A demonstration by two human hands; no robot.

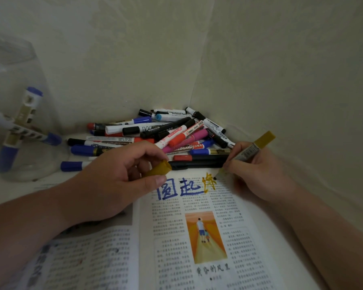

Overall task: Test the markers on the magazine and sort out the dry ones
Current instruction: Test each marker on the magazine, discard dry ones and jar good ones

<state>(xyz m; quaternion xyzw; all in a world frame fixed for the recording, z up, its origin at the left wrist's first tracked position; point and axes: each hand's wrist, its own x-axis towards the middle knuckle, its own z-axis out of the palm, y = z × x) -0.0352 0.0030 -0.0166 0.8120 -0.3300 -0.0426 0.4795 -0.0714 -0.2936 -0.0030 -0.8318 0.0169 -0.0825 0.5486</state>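
Right hand (258, 174) grips the marker (252, 150), tip on the magazine (249, 237), barrel slanting up-right; left hand (113, 181) pinches its cap (158, 168) just leftward.

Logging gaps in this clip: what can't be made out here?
Head view:
- Pile: lower markers buried under upper ones.
- Magazine: small print blurred; left page partly under the left hand, which holds the cap.
- Jar: cut by the left edge, blurred.
- Yellow marker: barrel partly inside the right hand.
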